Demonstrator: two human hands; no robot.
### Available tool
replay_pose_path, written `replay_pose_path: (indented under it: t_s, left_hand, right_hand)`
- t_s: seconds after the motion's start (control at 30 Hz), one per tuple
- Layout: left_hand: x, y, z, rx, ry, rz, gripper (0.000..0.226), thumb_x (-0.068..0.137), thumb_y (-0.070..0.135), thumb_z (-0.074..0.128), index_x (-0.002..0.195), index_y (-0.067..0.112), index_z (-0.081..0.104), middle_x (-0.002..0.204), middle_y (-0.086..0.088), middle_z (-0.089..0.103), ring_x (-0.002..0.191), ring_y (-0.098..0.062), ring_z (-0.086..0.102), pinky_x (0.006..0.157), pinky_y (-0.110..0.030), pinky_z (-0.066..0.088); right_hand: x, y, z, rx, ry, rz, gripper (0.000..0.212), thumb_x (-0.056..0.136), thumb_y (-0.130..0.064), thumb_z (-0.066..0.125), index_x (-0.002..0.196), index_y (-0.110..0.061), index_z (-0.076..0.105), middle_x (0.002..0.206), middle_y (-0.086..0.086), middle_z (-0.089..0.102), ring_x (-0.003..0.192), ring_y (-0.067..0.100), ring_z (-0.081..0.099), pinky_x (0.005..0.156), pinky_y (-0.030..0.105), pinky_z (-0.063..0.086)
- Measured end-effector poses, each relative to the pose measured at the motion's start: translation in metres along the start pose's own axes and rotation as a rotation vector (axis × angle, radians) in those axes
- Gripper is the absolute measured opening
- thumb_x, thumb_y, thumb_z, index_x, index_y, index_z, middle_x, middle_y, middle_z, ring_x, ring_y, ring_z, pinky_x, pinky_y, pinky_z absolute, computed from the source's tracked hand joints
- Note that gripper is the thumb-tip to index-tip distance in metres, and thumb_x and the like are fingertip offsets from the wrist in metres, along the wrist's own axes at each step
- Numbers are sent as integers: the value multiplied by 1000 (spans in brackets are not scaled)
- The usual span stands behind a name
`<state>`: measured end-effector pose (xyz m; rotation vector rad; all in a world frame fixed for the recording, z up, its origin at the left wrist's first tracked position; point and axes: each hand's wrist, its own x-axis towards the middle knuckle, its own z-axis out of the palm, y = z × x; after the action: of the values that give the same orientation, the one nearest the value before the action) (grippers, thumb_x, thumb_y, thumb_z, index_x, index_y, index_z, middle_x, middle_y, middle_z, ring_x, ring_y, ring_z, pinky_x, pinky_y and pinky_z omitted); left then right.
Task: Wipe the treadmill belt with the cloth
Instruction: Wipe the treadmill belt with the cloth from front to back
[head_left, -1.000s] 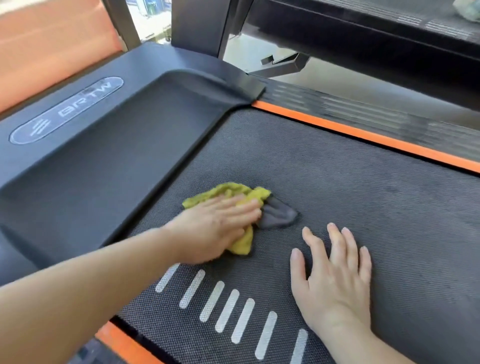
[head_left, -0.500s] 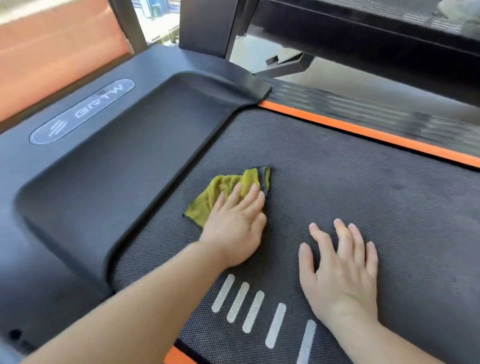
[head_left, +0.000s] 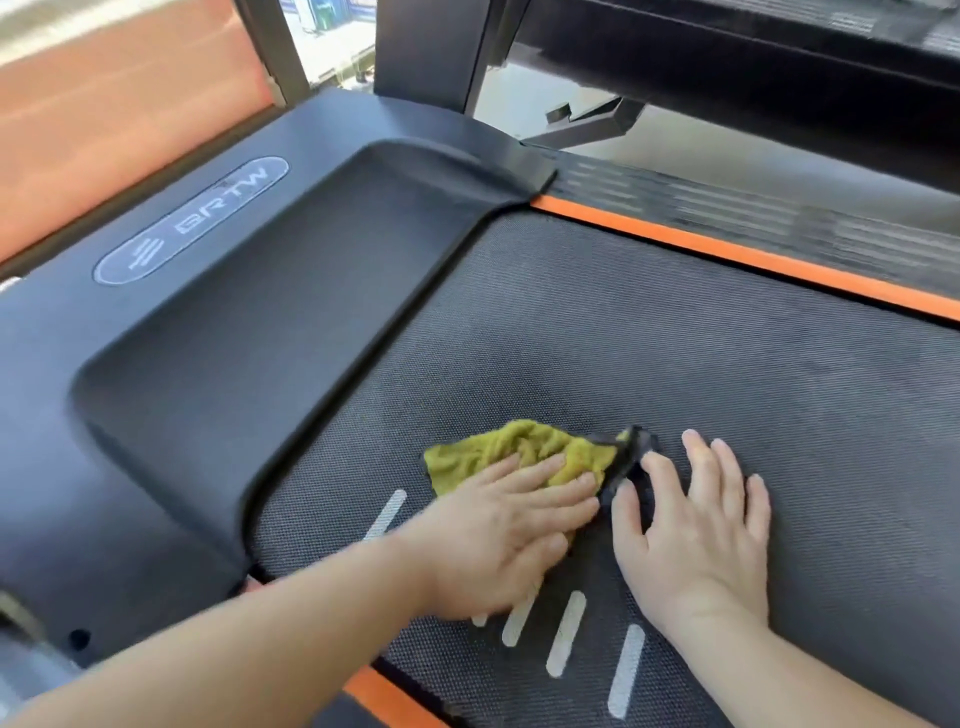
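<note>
A yellow-green cloth (head_left: 511, 449) with a dark grey corner lies bunched on the dark textured treadmill belt (head_left: 675, 353). My left hand (head_left: 506, 540) presses flat on the cloth with straight fingers, covering its near part. My right hand (head_left: 693, 525) rests flat on the belt just right of the cloth, fingers spread, its thumb touching the cloth's grey corner.
The black motor cover (head_left: 234, 332) with an oval logo borders the belt on the left. An orange side strip (head_left: 753, 260) and a ribbed foot rail run along the far edge. White stripes (head_left: 566, 634) mark the belt near me. Another machine's frame (head_left: 727, 67) stands behind.
My left hand has slid the cloth back toward me and to the right, up against my right hand. The cloth is more bunched. My right hand has stayed flat on the belt.
</note>
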<state>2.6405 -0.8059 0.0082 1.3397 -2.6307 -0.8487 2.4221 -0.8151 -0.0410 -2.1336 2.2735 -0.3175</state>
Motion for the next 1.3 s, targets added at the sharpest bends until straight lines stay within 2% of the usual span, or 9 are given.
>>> replay_pose_path:
  t_s: [0.17,0.37,0.53,0.73,0.9,1.0,1.1,1.23,1.3]
  left_hand:
    - [5,-44,-16,49,195,-470,63,102,51,11,163,36,18,166,25,-1,156,-7,-14,128,-46,-2]
    - [-59,0,9,17,-41,-42,58,107,47,16,163,33,23,169,23,4,155,-1,-13,127,-31,-11]
    - [-74,-29,2,63,154,-573,84,87,62,-2,163,32,18,166,22,-3,158,-13,-10,129,-46,4]
    - [-116,7,12,62,-36,-278,70,97,57,1,163,37,17,168,25,0,155,-1,-12,127,-28,-8]
    - [-104,17,15,211,121,-830,71,101,49,3,165,19,7,173,2,-4,159,-28,-3,129,-37,-1]
    - [-97,66,28,143,62,-762,64,109,47,12,165,20,-3,171,5,-14,158,-30,-11,129,-40,2]
    - [-124,38,20,175,6,-662,75,96,55,-8,164,23,-7,169,6,-20,158,-21,-17,129,-35,-5]
    - [-119,11,0,187,61,-1017,67,108,44,4,164,8,1,172,-10,-9,159,-29,-9,129,-43,-1]
    - [-94,28,8,142,90,-1024,74,103,40,-8,161,-1,14,171,-21,2,156,-41,-7,126,-56,-2]
  right_hand:
    - [0,-1,-6,-1,-80,-1,60,99,-62,20,150,-41,44,167,5,26,157,25,11,127,54,7]
    - [0,-3,-9,26,-55,1,62,97,-63,23,148,-39,47,165,8,29,155,28,14,126,56,10]
    - [-1,-2,-9,24,-89,9,55,101,-62,31,149,-39,45,166,8,26,156,28,12,126,57,7]
    - [-1,-6,-13,35,-90,1,55,101,-62,31,149,-38,45,166,8,25,155,28,12,126,57,7]
    - [-2,-4,-16,27,-112,-2,56,101,-62,28,150,-39,43,167,8,23,156,28,10,126,56,6]
    - [-1,-4,-15,20,-103,3,56,101,-62,28,150,-39,43,166,8,24,155,28,11,126,56,7]
    - [-1,-4,-16,26,-99,-1,55,101,-62,29,149,-39,44,166,8,25,155,28,11,126,56,7]
    - [-2,-6,-16,24,-100,6,55,101,-61,30,149,-39,45,166,8,26,155,27,11,126,56,7]
    - [-2,-7,-17,25,-97,4,55,101,-61,29,149,-39,45,166,8,26,155,27,11,126,55,7]
